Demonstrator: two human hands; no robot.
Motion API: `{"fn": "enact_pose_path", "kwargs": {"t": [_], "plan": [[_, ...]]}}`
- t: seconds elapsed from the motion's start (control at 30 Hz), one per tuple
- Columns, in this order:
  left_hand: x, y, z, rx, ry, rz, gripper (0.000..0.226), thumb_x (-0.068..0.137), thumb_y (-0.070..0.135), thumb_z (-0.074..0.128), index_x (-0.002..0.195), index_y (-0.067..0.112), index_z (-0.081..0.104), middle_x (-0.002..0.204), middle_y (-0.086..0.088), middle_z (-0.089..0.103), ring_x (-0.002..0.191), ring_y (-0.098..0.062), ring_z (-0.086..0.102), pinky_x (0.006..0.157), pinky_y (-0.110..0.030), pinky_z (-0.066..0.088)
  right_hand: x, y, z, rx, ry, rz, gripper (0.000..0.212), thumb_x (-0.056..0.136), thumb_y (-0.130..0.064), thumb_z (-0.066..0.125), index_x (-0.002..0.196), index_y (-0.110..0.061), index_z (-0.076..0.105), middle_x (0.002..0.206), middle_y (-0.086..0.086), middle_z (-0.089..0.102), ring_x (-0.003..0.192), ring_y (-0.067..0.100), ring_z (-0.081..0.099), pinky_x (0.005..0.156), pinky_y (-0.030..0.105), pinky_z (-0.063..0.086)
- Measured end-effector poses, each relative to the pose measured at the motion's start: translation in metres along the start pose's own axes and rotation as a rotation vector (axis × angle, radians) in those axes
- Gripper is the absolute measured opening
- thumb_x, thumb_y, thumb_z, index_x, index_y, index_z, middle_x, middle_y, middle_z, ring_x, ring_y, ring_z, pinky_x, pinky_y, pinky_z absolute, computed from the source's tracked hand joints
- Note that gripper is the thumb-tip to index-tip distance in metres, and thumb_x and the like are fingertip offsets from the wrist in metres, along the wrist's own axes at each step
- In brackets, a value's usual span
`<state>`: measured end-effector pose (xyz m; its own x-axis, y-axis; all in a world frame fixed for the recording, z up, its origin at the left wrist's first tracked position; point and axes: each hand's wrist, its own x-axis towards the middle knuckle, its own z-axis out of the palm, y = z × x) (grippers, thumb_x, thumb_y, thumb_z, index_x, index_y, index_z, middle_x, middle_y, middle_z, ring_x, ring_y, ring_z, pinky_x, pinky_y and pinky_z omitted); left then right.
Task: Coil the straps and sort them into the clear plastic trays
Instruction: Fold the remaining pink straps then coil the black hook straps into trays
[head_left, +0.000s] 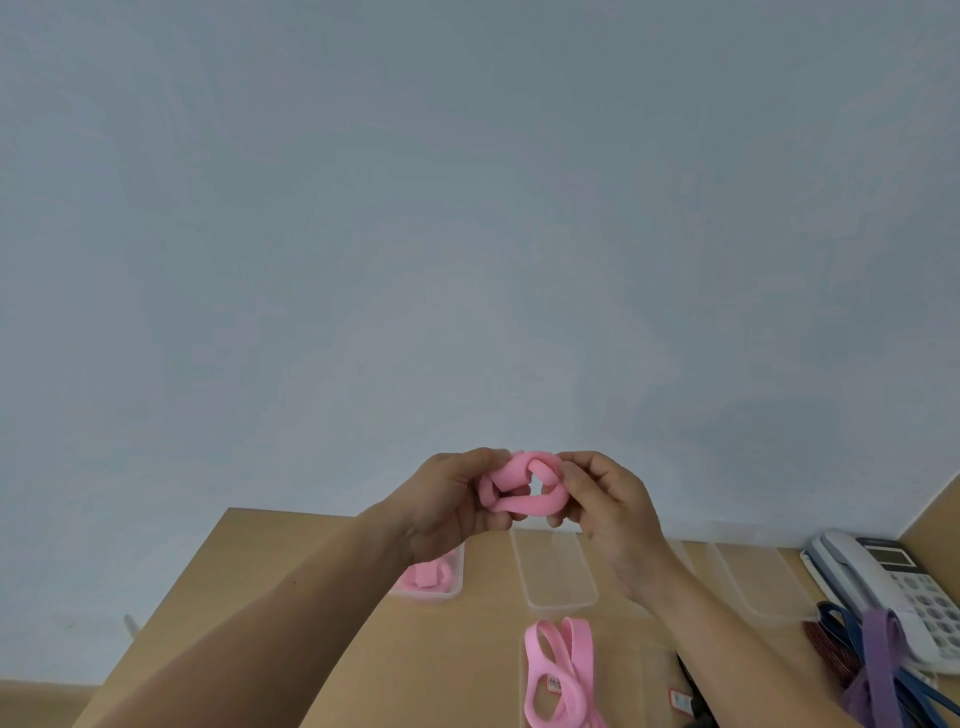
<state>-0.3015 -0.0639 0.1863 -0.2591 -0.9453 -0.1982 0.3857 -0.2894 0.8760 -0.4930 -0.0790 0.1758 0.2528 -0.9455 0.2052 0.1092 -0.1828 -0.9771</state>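
Pink strap (521, 491) (looped, part-coiled): held above the empty tray (558, 577), left hand (451, 501) and right hand (609, 514) both curled round it, pinching. Left of that tray: second tray (432, 595) holding pink coil (428, 576). Nearer side: loose strap (558, 670).

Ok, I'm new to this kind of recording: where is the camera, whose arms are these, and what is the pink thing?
There is no machine here. One wide-angle camera sits on a person's head and looks forward and down, so the two bare arms reaching in are the wearer's own. The left hand and right hand together grip a pink strap, looped into a coil, held up above a wooden table. On the table lie clear plastic trays; the left tray holds a coiled pink piece. Nearer lies a loose pink strap, at the right a bundle of purple and blue straps and a desk phone.
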Motion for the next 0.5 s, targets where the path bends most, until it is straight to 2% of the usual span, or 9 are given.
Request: {"fn": "enact_pose_path", "kwargs": {"t": [0.1, 0.2, 0.27, 0.33, 0.4, 0.5], "plan": [[0.000, -0.002, 0.005, -0.054, -0.029, -0.022, 0.040, 0.099, 0.017, 0.051, 0.123, -0.014, 0.057, 0.097, -0.024, 0.061, 0.063, -0.026, 0.064, 0.053, -0.027, 0.054, -0.002, -0.001, 0.000, 0.122, -0.012, 0.036, 0.021, 0.100, -0.008, 0.049, 0.100, 0.004, 0.066, 0.082, 0.013, 0.065, 0.059, 0.022, 0.053, 0.060, 0.029, 0.050], [0.000, -0.001, 0.008, -0.095, -0.038, -0.022, 0.039, 0.099, 0.017, 0.051, 0.122, -0.013, 0.057, 0.094, -0.024, 0.063, 0.062, -0.025, 0.063, 0.053, -0.027, 0.055, -0.002, -0.005, -0.004, 0.182, -0.048, 0.047, 0.026, 0.093, -0.018, 0.056, 0.103, 0.002, 0.067, 0.086, 0.011, 0.068, 0.064, 0.021, 0.054, 0.064, 0.029, 0.050], [0.000, 0.000, 0.008, -0.100, -0.025, -0.027, 0.036, 0.097, 0.016, 0.054, 0.118, -0.012, 0.059, 0.094, -0.024, 0.066, 0.062, -0.024, 0.062, 0.052, -0.026, 0.055, -0.002, -0.008, -0.011, 0.054, -0.066, 0.026, 0.024, 0.089, -0.022, 0.063, 0.104, -0.005, 0.071, 0.088, 0.008, 0.072, 0.067, 0.018, 0.057, 0.067, 0.026, 0.052], [0.000, 0.000, 0.008, -0.083, -0.021, -0.037, 0.034, 0.095, 0.015, 0.057, 0.116, -0.012, 0.061, 0.096, -0.025, 0.067, 0.064, -0.025, 0.062, 0.053, -0.025, 0.055, -0.002, -0.009, -0.018, -0.136, -0.072, -0.019, 0.013, 0.090, -0.016, 0.067, 0.101, -0.011, 0.074, 0.087, 0.004, 0.075, 0.067, 0.015, 0.061, 0.067, 0.022, 0.053], [-0.001, -0.003, 0.009, -0.061, -0.026, -0.058, 0.033, 0.093, 0.015, 0.058, 0.114, -0.010, 0.063, 0.097, -0.026, 0.068, 0.065, -0.027, 0.064, 0.053, -0.026, 0.056, -0.001, -0.009, -0.020, -0.238, -0.057, -0.043, 0.008, 0.089, -0.008, 0.070, 0.094, -0.012, 0.074, 0.080, 0.001, 0.075, 0.064, 0.010, 0.063, 0.063, 0.019, 0.052], [-0.001, -0.008, 0.013, -0.053, -0.037, -0.099, 0.030, 0.093, 0.013, 0.058, 0.112, -0.009, 0.064, 0.096, -0.025, 0.069, 0.067, -0.029, 0.066, 0.054, -0.026, 0.057, 0.001, -0.009, -0.022, -0.378, -0.054, -0.028, 0.015, 0.084, -0.001, 0.071, 0.082, -0.016, 0.070, 0.065, -0.007, 0.069, 0.059, 0.006, 0.059, 0.058, 0.016, 0.048]]}}
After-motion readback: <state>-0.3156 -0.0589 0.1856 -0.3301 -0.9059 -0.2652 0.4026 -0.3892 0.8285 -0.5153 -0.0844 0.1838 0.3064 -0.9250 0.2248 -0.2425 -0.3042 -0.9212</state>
